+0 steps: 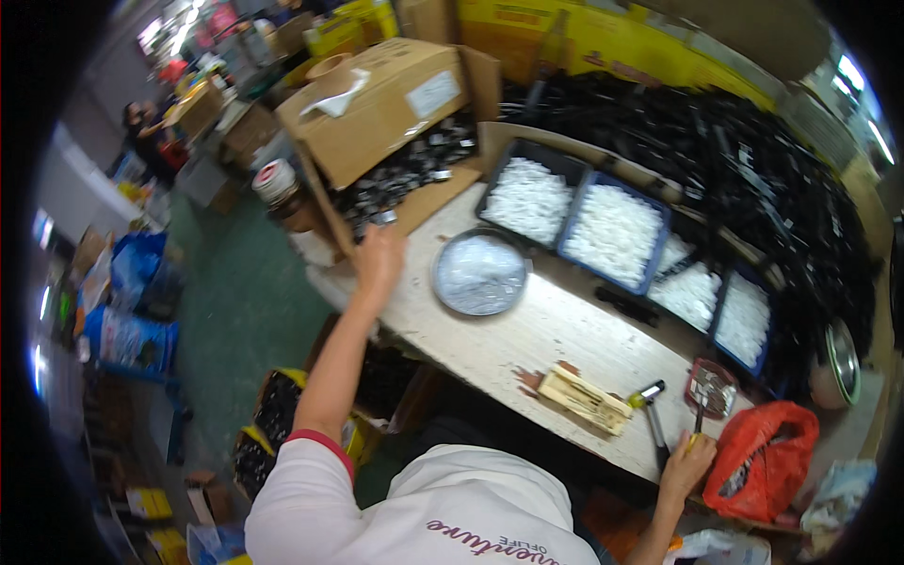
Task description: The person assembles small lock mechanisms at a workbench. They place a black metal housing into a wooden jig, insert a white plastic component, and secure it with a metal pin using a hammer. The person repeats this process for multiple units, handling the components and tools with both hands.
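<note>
My left hand (379,259) reaches to the low front of a tilted cardboard box (386,104), where small black parts with silvery bits (395,184) spill out. Its fingers are drawn together at the edge of the heap; what they pinch, if anything, is too small to make out. At the right, my right hand (690,460) is closed round a thin tool with a yellow handle (694,440). The tool's dark shaft points at a small red tray of tiny metal pieces (711,388). A yellowish block fixture (584,399) lies on the table between my hands, beside a black-and-green tool (652,414).
A round metal dish of clear small pieces (480,273) stands mid-table. Behind it are bins of white parts (615,231) and a large heap of black parts (687,141). A red plastic bag (767,461) sits by my right hand. A capped jar (276,184) stands beside the box.
</note>
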Tool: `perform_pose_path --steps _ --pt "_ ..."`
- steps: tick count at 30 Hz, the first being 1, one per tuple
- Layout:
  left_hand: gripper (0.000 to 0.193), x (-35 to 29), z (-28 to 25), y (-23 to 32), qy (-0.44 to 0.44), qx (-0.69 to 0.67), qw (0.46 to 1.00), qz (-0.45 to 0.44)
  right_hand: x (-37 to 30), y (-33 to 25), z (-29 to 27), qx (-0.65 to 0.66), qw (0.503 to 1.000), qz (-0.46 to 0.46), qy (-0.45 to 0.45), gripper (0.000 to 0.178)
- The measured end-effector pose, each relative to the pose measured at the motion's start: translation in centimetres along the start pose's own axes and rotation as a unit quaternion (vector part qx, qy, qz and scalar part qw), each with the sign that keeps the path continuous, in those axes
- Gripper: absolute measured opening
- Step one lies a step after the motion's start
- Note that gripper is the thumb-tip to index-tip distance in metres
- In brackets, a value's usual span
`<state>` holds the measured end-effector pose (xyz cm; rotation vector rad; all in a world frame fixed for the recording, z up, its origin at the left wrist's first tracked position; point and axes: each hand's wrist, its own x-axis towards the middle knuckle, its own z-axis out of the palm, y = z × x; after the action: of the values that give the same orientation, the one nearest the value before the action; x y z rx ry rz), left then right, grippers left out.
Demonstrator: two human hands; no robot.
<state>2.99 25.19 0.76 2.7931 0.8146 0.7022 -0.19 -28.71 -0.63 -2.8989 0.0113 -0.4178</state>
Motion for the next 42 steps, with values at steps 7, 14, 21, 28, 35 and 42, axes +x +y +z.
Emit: perform_pose_path --steps 7,14,21,28,35,42 --pt "0.034 5.9 3.7 -2.0 -0.071 0.084 0.990 -0.091 1.3 1.1 0.7 -0.043 0.996 0.010 0.073 0.020" --pt "0.034 1.0 1.7 -0.9 -0.067 -0.038 0.997 0.025 7.5 -2.9 -0.3 0.069 0.986 -0.093 0.123 0.012" --pt "0.030 -2.3 1.2 0.9 -0.038 -0.091 0.987 0.126 19.1 -11.5 4.9 0.028 0.985 -0.121 0.118 0.011" --pt "0.026 -4.1 1.1 1.5 -0.003 -0.183 0.978 0.105 24.5 -15.0 5.3 0.009 0.999 0.049 -0.010 0.030" --pt "0.027 -5.9 1.0 1.3 -0.009 -0.234 0.969 0.075 24.1 -10.0 2.7 0.347 0.923 0.073 -0.152 0.032" --pt "0.023 -3.9 1.2 -0.8 -0.091 -0.248 0.965 0.015 10.1 -10.4 -1.0 0.255 0.874 -0.384 -0.151 0.029"
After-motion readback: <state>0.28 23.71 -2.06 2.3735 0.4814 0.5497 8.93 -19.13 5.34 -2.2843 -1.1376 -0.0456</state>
